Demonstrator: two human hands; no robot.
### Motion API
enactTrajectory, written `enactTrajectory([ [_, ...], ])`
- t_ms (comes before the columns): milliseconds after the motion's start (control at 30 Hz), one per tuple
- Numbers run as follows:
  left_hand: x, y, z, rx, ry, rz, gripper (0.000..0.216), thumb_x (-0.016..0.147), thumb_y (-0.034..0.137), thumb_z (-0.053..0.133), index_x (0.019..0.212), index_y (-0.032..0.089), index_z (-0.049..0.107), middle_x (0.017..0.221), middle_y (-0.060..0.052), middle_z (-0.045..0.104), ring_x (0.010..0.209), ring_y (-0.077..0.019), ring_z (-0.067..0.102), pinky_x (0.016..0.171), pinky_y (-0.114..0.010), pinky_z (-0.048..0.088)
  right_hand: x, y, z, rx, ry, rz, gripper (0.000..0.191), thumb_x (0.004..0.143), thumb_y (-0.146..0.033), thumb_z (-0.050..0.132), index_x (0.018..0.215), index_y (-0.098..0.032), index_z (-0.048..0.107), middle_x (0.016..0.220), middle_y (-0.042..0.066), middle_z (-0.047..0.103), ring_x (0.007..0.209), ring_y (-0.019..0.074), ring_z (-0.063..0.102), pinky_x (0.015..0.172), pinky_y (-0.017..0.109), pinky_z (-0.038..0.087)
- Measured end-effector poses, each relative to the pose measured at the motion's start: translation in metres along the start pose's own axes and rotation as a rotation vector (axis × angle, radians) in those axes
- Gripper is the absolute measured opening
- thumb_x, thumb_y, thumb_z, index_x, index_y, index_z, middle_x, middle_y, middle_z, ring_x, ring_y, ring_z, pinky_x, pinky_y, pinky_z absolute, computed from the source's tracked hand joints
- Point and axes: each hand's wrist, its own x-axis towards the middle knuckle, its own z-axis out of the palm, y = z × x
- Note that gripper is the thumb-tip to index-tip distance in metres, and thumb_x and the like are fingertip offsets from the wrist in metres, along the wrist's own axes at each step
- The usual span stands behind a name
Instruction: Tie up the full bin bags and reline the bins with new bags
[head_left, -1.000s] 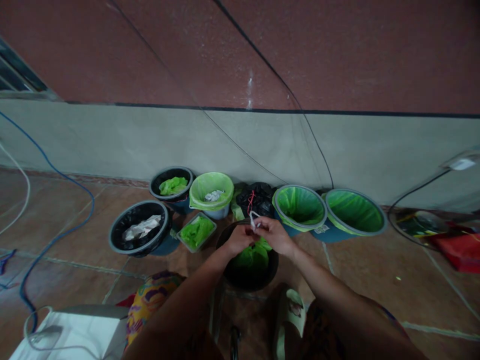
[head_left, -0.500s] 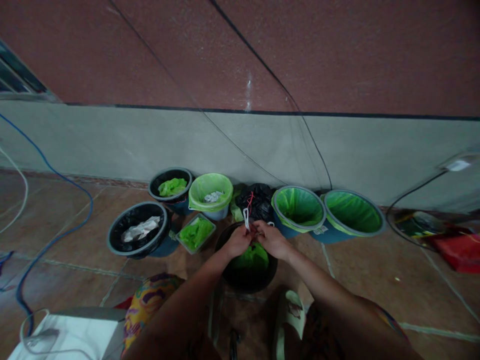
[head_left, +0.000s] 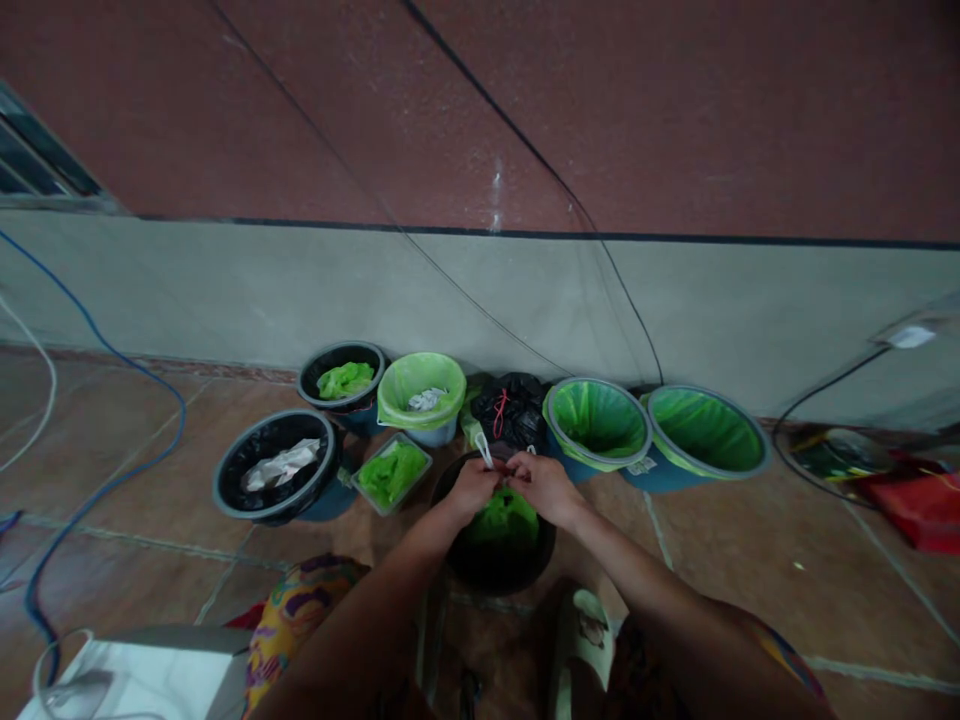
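Observation:
My left hand [head_left: 475, 490] and my right hand [head_left: 543, 490] meet above a dark round bin [head_left: 499, 575], their fingers closed in a pinch. A looped white string [head_left: 485, 450] sticks up from the fingers of the left hand. Another bit of white shows at the right hand's fingers. Crumpled green plastic bag [head_left: 506, 520] lies inside the bin, just below the hands. What exactly lies between the fingertips is too small and dark to see. Behind the hands sits a black plastic bag [head_left: 517, 395] with a red tie [head_left: 500, 412] on it, against the wall.
Two bins with green liners, a middle bin [head_left: 598, 465] and a far-right bin [head_left: 712, 482], stand right. Left are a green-lined bucket [head_left: 442, 436], two black-lined bins and a small container [head_left: 394, 508] of green plastic. A blue cable [head_left: 182, 400] crosses the floor; a white box [head_left: 150, 670] sits lower left.
Both hands stay pinched together over the bin. The white loop now stands lower and leans left. The view has shifted slightly.

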Motion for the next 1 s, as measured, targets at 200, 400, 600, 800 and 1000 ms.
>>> enactTrajectory([
  [200, -0.005, 0.001, -0.004, -0.132, -0.016, 0.003, 0.013, 0.059, 0.015, 0.069, 0.071, 0.012, 0.071, 0.06, 0.002, 0.062, 0.056, -0.0097, 0.05, 0.06, -0.024, 0.04, -0.001, 0.002, -0.001, -0.004, -0.076, 0.056, 0.01, 0.075, -0.011, 0.065, 0.079, -0.021, 0.066, 0.064, -0.002, 0.069, 0.062, 0.0132, 0.061, 0.058, 0.023, 0.035],
  [400, -0.004, 0.0, -0.005, 0.271, 0.013, 0.129, 0.009, 0.065, 0.014, 0.066, 0.073, 0.015, 0.071, 0.064, 0.003, 0.064, 0.063, -0.0122, 0.056, 0.065, -0.024, 0.043, 0.0, 0.004, -0.001, -0.041, -0.077, 0.11, 0.01, 0.076, -0.013, 0.064, 0.076, -0.021, 0.07, 0.073, 0.001, 0.072, 0.067, 0.0148, 0.064, 0.06, 0.024, 0.039],
  [600, -0.004, -0.002, -0.004, 0.421, -0.011, 0.377, 0.021, 0.072, 0.006, 0.056, 0.081, 0.016, 0.072, 0.075, 0.0, 0.07, 0.071, -0.0132, 0.061, 0.072, -0.023, 0.048, 0.003, 0.01, 0.002, 0.032, 0.013, 0.016, 0.024, 0.083, -0.009, 0.054, 0.092, -0.022, 0.072, 0.098, 0.004, 0.076, 0.094, 0.0186, 0.068, 0.084, 0.027, 0.046],
  [800, -0.009, -0.005, 0.002, 0.441, 0.044, 0.473, 0.029, 0.073, 0.001, 0.053, 0.09, 0.016, 0.072, 0.092, -0.004, 0.073, 0.086, -0.0152, 0.066, 0.083, -0.025, 0.05, 0.002, 0.006, 0.009, 0.101, -0.086, 0.097, 0.028, 0.086, -0.007, 0.045, 0.091, -0.019, 0.069, 0.069, 0.0, 0.068, 0.063, 0.0133, 0.061, 0.064, 0.023, 0.044],
  [1000, -0.016, -0.005, 0.006, 0.494, 0.15, 0.422, 0.021, 0.079, 0.005, 0.057, 0.092, 0.017, 0.068, 0.093, -0.005, 0.071, 0.088, -0.0157, 0.065, 0.083, -0.025, 0.049, 0.002, 0.007, 0.01, 0.284, -0.162, 0.205, 0.027, 0.088, -0.013, 0.045, 0.077, -0.019, 0.069, 0.058, -0.003, 0.06, 0.047, 0.01, 0.052, 0.05, 0.022, 0.038],
])
